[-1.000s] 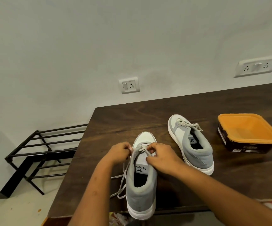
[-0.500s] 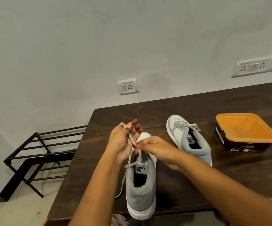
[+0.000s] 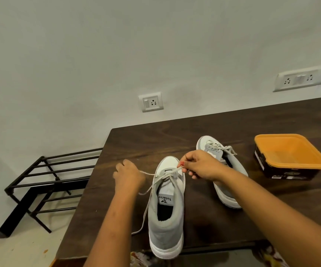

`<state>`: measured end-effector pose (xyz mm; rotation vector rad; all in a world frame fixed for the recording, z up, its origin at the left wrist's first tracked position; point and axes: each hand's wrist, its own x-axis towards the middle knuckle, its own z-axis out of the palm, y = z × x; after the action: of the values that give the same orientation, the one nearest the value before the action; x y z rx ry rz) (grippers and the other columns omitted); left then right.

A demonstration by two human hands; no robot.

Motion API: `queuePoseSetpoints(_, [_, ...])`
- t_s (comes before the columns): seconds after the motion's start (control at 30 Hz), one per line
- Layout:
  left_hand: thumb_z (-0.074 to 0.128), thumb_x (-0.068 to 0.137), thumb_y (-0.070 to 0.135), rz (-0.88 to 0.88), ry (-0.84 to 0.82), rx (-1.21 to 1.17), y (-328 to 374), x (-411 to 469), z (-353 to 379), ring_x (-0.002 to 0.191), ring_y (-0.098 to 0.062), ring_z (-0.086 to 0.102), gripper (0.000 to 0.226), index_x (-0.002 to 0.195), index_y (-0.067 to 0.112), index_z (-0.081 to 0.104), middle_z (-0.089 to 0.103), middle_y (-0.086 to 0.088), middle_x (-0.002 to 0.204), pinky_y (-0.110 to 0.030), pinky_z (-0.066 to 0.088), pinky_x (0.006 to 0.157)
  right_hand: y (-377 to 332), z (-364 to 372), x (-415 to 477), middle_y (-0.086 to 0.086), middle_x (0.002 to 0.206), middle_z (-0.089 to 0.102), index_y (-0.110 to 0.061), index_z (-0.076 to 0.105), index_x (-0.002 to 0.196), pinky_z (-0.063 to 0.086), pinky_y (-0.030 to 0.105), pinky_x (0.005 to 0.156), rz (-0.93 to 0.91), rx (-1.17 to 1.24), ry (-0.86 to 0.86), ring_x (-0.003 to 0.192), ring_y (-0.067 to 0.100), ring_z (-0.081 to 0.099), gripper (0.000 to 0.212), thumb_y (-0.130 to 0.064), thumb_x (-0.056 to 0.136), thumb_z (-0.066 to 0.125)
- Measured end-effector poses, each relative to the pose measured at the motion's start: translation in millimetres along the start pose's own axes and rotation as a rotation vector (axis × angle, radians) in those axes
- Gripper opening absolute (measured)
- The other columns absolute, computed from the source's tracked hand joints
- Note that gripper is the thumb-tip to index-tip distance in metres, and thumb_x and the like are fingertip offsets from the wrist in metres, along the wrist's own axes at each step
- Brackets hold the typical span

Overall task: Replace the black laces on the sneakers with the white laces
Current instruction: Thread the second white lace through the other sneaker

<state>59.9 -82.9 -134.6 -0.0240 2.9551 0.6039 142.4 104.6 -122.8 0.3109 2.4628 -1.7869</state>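
Observation:
A grey and white sneaker (image 3: 166, 214) stands on the dark wooden table (image 3: 223, 122), heel toward me at the front edge. Its white lace (image 3: 149, 193) runs through the lowest eyelets, and one loose end trails down the left side. My left hand (image 3: 128, 176) grips one lace end and holds it taut out to the left of the toe. My right hand (image 3: 200, 164) pinches the other end just right of the toe. The second sneaker (image 3: 231, 170), laced in white with a bow, lies behind my right hand. No black lace is in view.
An orange tub (image 3: 290, 157) with dark sides sits at the table's right. A black metal rack (image 3: 46, 182) stands on the floor left of the table. Two wall sockets (image 3: 152, 102) (image 3: 300, 79) are on the wall behind.
My hands were together above the toe; they have moved apart, the left out to the left and the right to the right, drawing the lace taut across the eyelets.

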Motion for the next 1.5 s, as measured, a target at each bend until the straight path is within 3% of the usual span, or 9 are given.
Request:
queuePoseSetpoints(0.1, [0.051, 0.093, 0.015, 0.381, 0.237, -0.127, 15.1, -11.0, -3.8, 0.129, -0.029, 0.036, 0.053, 0.142, 0.009, 0.032, 0.033, -0.014, 0.143, -0.038, 0.032, 0.106, -2.2, 12.7, 3.7, 0.001, 0.074, 0.066, -0.006, 0.068, 0.094, 0.046, 0.016, 0.054, -0.111, -0.099, 0.082, 0.06, 0.01, 0.056, 0.017, -0.008, 0.096, 0.052])
queuePoseSetpoints(0.2, [0.048, 0.096, 0.018, 0.695, -0.032, -0.456, 34.6, -28.4, -1.5, 0.103, -0.011, 0.058, 0.031, 0.128, 0.019, 0.052, 0.059, -0.001, 0.116, -0.027, 0.045, 0.089, -4.1, 23.5, 7.0, 0.0, 0.079, 0.069, -0.016, 0.064, 0.091, 0.054, 0.026, 0.065, -0.207, -0.088, 0.189, 0.073, 0.016, 0.065, 0.017, -0.004, 0.09, 0.053])
queuePoseSetpoints(0.4, [0.047, 0.098, 0.025, 0.602, -0.223, -0.319, 37.2, -22.1, 9.0, 0.07, -0.009, 0.05, 0.022, 0.081, 0.022, 0.061, 0.057, 0.008, 0.072, -0.017, 0.036, 0.058, 6.4, 22.3, 10.4, 0.005, 0.077, 0.069, -0.022, 0.057, 0.079, 0.051, 0.031, 0.066, -0.146, -0.125, 0.297, 0.064, 0.013, 0.063, 0.012, -0.016, 0.089, 0.06])
queuePoseSetpoints(0.5, [0.049, 0.095, 0.015, 0.594, -0.141, -0.148, 30.4, -15.9, 8.4, 0.076, -0.012, 0.05, 0.019, 0.088, 0.012, 0.066, 0.064, -0.002, 0.084, -0.019, 0.032, 0.062, 9.8, 19.4, 11.0, 0.003, 0.08, 0.068, -0.018, 0.061, 0.088, 0.052, 0.031, 0.07, -0.028, -0.186, 0.224, 0.069, 0.013, 0.063, 0.005, -0.021, 0.091, 0.059])
queuePoseSetpoints(0.67, [0.06, 0.088, 0.018, 0.512, -0.119, -0.073, 18.4, -12.3, 9.2, 0.088, -0.015, 0.057, 0.013, 0.085, 0.021, 0.072, 0.063, 0.001, 0.089, -0.026, 0.045, 0.079, 15.4, 39.1, 2.0, -0.003, 0.093, 0.063, -0.021, 0.064, 0.106, 0.042, 0.024, 0.069, 0.061, -0.496, 0.048, 0.084, 0.013, 0.058, 0.042, -0.044, 0.073, 0.075])
queuePoseSetpoints(0.87, [0.068, 0.083, 0.029, 0.502, -0.064, 0.025, 17.0, -13.1, 16.7, 0.092, -0.018, 0.059, 0.01, 0.086, 0.024, 0.076, 0.063, 0.001, 0.095, -0.031, 0.048, 0.074, 21.9, 46.6, 3.0, 0.007, 0.104, 0.068, -0.015, 0.071, 0.105, 0.048, 0.029, 0.074, 0.076, -0.415, 0.171, 0.095, 0.024, 0.063, 0.022, -0.02, 0.087, 0.059])
queuePoseSetpoints(1.1, [0.062, 0.088, 0.036, 0.535, 0.036, 0.127, 24.3, -16.4, 32.2, 0.097, -0.018, 0.056, 0.016, 0.095, 0.027, 0.073, 0.057, 0.002, 0.102, -0.03, 0.042, 0.076, 28.9, 44.4, -3.6, 0.012, 0.08, 0.06, -0.002, 0.07, 0.091, 0.042, 0.026, 0.045, 0.165, -0.001, 0.209, 0.062, 0.021, 0.053, 0.022, 0.005, 0.083, 0.052])
queuePoseSetpoints(1.3, [0.061, 0.088, 0.034, 0.488, 0.043, 0.001, 23.2, -13.6, 40.6, 0.093, -0.015, 0.055, 0.016, 0.094, 0.027, 0.073, 0.048, 0.009, 0.09, -0.029, 0.043, 0.075, 30.2, 43.3, -1.5, 0.023, 0.103, 0.065, -0.003, 0.07, 0.095, 0.055, 0.039, 0.069, 0.213, 0.112, 0.194, 0.087, 0.032, 0.062, 0.024, 0.008, 0.083, 0.052])
queuePoseSetpoints(1.5, [0.064, 0.085, 0.034, 0.455, 0.027, -0.12, 24.6, -14.5, 44.4, 0.09, -0.015, 0.054, 0.01, 0.084, 0.029, 0.073, 0.049, 0.01, 0.086, -0.035, 0.049, 0.08, 31.9, 42.8, -1.1, 0.024, 0.102, 0.065, -0.003, 0.069, 0.094, 0.052, 0.036, 0.065, 0.224, 0.133, 0.19, 0.08, 0.028, 0.058, 0.023, 0.008, 0.083, 0.053])
